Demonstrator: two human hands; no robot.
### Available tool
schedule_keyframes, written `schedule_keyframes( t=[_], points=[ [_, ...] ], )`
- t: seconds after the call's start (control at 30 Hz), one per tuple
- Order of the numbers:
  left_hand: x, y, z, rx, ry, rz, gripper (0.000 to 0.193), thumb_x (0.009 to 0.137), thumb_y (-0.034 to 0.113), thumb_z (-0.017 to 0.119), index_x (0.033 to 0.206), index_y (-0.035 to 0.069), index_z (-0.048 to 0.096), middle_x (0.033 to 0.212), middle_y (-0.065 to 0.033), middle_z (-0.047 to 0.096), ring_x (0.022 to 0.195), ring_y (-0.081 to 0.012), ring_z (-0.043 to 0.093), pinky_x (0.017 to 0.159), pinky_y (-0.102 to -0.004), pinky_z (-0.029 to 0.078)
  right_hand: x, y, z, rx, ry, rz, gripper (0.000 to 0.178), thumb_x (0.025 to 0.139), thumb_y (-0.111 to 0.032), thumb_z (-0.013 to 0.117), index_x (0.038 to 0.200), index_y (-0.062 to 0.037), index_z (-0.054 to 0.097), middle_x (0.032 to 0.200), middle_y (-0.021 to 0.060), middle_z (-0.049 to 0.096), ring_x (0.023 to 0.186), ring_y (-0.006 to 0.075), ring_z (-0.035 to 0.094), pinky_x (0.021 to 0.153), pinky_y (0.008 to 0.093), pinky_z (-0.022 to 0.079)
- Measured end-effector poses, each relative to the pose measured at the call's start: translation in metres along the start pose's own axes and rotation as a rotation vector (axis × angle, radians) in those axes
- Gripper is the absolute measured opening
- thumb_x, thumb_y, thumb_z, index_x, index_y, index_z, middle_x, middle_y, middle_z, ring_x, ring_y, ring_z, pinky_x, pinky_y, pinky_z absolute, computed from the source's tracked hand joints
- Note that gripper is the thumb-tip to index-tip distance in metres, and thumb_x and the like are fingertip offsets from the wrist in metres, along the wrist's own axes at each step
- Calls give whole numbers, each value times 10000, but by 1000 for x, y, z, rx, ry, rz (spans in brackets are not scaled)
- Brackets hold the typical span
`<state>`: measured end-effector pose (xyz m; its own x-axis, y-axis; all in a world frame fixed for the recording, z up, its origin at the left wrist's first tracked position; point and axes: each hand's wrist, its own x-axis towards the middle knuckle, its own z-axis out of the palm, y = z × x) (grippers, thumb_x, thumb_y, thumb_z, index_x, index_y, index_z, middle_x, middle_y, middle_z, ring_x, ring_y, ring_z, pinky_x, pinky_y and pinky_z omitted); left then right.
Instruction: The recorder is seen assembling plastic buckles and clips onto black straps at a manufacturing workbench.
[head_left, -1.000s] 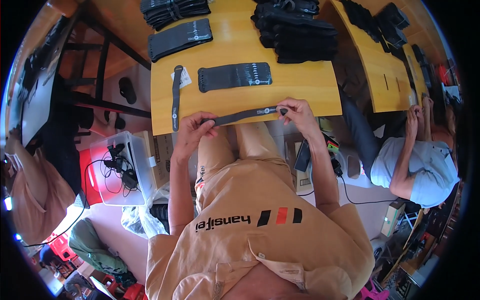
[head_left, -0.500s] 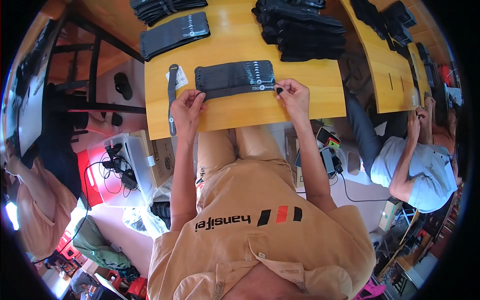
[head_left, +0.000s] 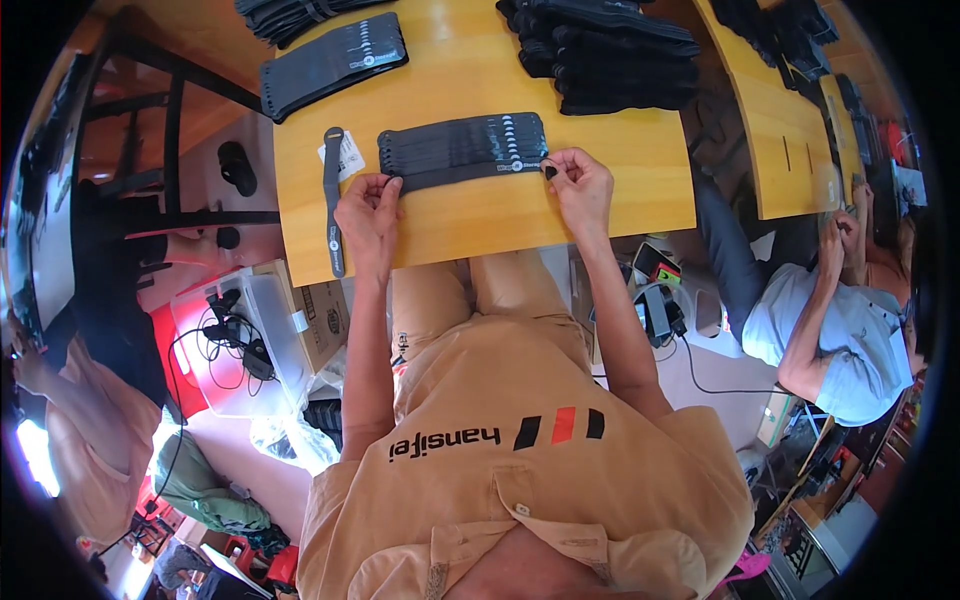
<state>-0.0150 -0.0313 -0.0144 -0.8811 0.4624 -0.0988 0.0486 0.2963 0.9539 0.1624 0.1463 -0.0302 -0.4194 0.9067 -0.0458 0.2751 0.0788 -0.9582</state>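
Note:
A row of overlapping black straps (head_left: 465, 148) lies flat on the yellow wooden table (head_left: 480, 215) in front of me. The nearest strap of the row runs between my hands. My left hand (head_left: 368, 208) pinches its left end, and my right hand (head_left: 578, 183) pinches its right end beside the small round buckle. A single black strap (head_left: 333, 200) lies lengthwise to the left of my left hand, with a white tag (head_left: 345, 156) next to it.
Piles of black straps sit at the table's far side (head_left: 335, 58) and far right (head_left: 610, 50). A second yellow table (head_left: 785, 130) stands to the right, where another person in a light blue shirt (head_left: 835, 330) sits. Boxes and cables lie on the floor at left.
My hands carried the strap from the table's near edge forward and laid it against the row of straps. Both hands still pinch its ends.

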Motion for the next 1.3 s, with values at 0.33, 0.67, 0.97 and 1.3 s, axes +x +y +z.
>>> schedule_keyframes(
  t=[0.33,0.67,0.97,1.3],
  points=[
    [1,5,1,8,1,-37,137,797,67,656,804,-56,595,626,-51,584,454,-71,511,416,-206,397,-2,-9,3,-53,35,7,37,739,1,667,746,14,633,581,27,573,512,68,484,491,226,409],
    [2,9,0,56,-9,-53,152,798,86,658,802,-53,597,624,-51,585,447,-77,520,403,-208,410,0,-8,5,-84,52,5,44,734,-7,668,735,14,630,571,41,573,504,85,494,491,238,415],
    [4,3,0,97,-28,-46,163,821,114,642,843,-35,581,653,-45,575,455,-73,510,411,-197,396,-3,-18,6,-193,61,-30,28,745,-3,668,748,2,640,589,1,570,521,50,474,481,203,398],
    [3,5,2,82,8,-23,163,792,93,663,790,-57,598,610,-59,587,440,-82,518,406,-216,415,-2,-15,6,-207,80,-62,8,727,2,633,728,10,631,559,83,588,481,137,541,489,271,425]
  ],
)
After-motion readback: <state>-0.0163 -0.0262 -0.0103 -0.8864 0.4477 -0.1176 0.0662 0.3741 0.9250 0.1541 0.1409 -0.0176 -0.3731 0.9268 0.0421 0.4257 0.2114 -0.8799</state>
